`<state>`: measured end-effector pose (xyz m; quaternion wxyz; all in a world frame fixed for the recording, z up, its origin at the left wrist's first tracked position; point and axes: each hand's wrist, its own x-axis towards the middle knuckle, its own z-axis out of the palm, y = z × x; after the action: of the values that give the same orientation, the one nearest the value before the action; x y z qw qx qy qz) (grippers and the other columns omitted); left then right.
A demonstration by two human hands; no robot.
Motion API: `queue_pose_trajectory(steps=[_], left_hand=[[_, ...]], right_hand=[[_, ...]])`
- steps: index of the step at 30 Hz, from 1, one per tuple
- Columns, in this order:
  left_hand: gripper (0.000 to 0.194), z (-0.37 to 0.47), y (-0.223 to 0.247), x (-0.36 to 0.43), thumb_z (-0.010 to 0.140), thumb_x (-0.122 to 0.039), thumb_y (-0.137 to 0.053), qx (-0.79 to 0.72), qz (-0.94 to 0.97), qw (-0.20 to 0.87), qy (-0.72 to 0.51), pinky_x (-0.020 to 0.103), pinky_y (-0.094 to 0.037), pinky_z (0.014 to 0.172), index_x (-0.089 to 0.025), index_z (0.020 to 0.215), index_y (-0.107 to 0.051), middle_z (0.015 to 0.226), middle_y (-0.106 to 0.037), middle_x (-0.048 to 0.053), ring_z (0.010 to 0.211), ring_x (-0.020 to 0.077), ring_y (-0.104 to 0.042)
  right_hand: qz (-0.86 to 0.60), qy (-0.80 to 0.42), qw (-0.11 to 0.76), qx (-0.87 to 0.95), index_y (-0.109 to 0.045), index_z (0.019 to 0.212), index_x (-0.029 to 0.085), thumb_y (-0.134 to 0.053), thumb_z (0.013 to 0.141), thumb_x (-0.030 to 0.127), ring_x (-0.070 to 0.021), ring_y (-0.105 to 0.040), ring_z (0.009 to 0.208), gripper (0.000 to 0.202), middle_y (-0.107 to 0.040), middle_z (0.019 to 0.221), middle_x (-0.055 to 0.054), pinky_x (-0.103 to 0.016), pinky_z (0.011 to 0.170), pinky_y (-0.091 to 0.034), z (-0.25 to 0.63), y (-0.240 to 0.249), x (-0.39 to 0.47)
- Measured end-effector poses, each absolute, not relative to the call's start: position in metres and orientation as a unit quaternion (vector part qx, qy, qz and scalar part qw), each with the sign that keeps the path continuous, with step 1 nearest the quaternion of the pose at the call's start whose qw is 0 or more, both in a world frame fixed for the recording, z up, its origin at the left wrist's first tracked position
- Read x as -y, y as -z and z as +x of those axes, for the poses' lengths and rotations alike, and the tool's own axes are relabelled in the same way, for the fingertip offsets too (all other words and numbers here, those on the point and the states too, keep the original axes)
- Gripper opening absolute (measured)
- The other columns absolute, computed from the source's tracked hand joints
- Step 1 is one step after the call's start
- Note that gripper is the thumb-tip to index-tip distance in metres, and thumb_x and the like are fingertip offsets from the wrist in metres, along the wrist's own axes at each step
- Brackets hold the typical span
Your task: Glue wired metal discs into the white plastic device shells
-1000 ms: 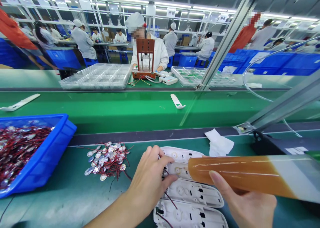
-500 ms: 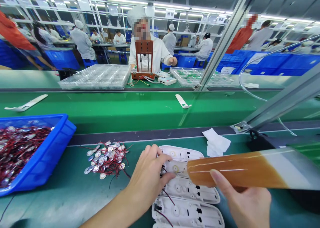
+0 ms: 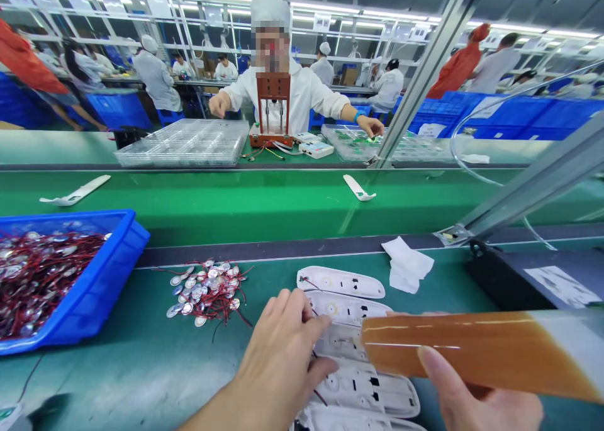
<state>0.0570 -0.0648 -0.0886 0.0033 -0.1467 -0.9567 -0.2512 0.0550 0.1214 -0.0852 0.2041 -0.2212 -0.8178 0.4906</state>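
My left hand [image 3: 287, 349] rests over the left ends of a row of white plastic shells [image 3: 344, 380]. Its thumb and forefinger are apart, one on each side of a shell's left end, with a bit of dark wire showing between them. My right hand [image 3: 486, 390] is closed round an amber-and-clear bottle [image 3: 438, 343], tilted so that its amber end points left over a shell in the middle of the row. The bottle hides that shell's right part, and its tip is hard to make out. Left of my hands lies a pile of round metal discs with red wires [image 3: 207, 289].
A blue bin [image 3: 113, 261] full of wired discs stands at left. White tissue [image 3: 408, 264] and a black case [image 3: 491, 277] are at right. Beyond, a green belt [image 3: 236, 198] carries two white strips. A co-worker [image 3: 306, 97] sits opposite, behind a red-brown fixture [image 3: 274, 116].
Both my hands and the bottle have moved down toward me, from one shell to a nearer one. The white strips on the belt have shifted right. The co-worker's arms have spread.
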Motion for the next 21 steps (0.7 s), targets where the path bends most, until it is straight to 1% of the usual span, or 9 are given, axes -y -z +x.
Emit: queue_pose_trajectory(steps=[1, 2, 5, 12, 18, 21], left_hand=[[0.036, 0.056, 0.088, 0.064, 0.068, -0.024, -0.072, 0.958, -0.145, -0.008, 0.248, 0.033, -0.035, 0.068, -0.029, 0.102, -0.062, 0.091, -0.051, 0.002, 0.082, 0.019, -0.044], [0.033, 0.056, 0.087, 0.064, 0.069, -0.023, -0.071, 0.959, -0.143, -0.018, 0.246, 0.033, -0.035, 0.068, -0.028, 0.101, -0.063, 0.091, -0.051, 0.003, 0.082, 0.0191, -0.044], [0.03, 0.054, 0.086, 0.063, 0.071, -0.019, -0.068, 0.96, -0.136, -0.019, 0.245, 0.032, -0.035, 0.067, -0.027, 0.1, -0.064, 0.09, -0.051, 0.003, 0.082, 0.0189, -0.044], [0.032, 0.055, 0.092, 0.061, 0.07, -0.019, -0.069, 0.958, -0.137, 0.008, 0.252, 0.031, -0.035, 0.066, -0.026, 0.101, -0.063, 0.088, -0.051, 0.003, 0.08, 0.0178, -0.044], [0.032, 0.056, 0.09, 0.061, 0.068, -0.017, -0.071, 0.959, -0.142, 0.008, 0.245, 0.031, -0.034, 0.065, -0.025, 0.099, -0.064, 0.087, -0.051, 0.003, 0.079, 0.018, -0.044], [0.033, 0.056, 0.089, 0.063, 0.069, -0.017, -0.07, 0.958, -0.14, 0.001, 0.25, 0.031, -0.034, 0.065, -0.026, 0.1, -0.064, 0.088, -0.051, 0.003, 0.08, 0.0182, -0.044]], right_hand=[[-0.245, -0.498, 0.204, 0.806, -0.049, 0.079, 0.014, -0.056, 0.047, 0.078, -0.0128, -0.059, 0.072, 0.072, -0.06, 0.083, -0.006, -0.017, 0.065, -0.052, 0.056, 0.084, -0.116], [-0.26, -0.491, 0.204, 0.806, -0.05, 0.08, 0.014, -0.055, 0.043, 0.08, -0.0127, -0.058, 0.075, 0.076, -0.059, 0.084, -0.006, -0.016, 0.067, -0.052, 0.057, 0.084, -0.113], [-0.268, -0.445, 0.197, 0.832, -0.051, 0.082, 0.014, -0.052, 0.038, 0.085, -0.0125, -0.055, 0.076, 0.084, -0.056, 0.083, -0.006, -0.016, 0.068, -0.052, 0.057, 0.085, -0.111], [-0.254, -0.421, 0.203, 0.847, -0.053, 0.081, 0.013, -0.051, 0.039, 0.086, -0.0121, -0.054, 0.078, 0.085, -0.054, 0.082, -0.006, -0.017, 0.071, -0.051, 0.057, 0.09, -0.116], [-0.24, -0.479, 0.202, 0.82, -0.048, 0.081, 0.013, -0.052, 0.042, 0.084, -0.0098, -0.054, 0.07, 0.081, -0.056, 0.075, -0.003, -0.017, 0.067, -0.049, 0.058, 0.081, -0.103], [-0.226, -0.457, 0.193, 0.838, -0.049, 0.082, 0.012, -0.048, 0.045, 0.085, -0.0084, -0.05, 0.06, 0.081, -0.056, 0.071, -0.002, -0.021, 0.059, -0.043, 0.059, 0.079, -0.103]])
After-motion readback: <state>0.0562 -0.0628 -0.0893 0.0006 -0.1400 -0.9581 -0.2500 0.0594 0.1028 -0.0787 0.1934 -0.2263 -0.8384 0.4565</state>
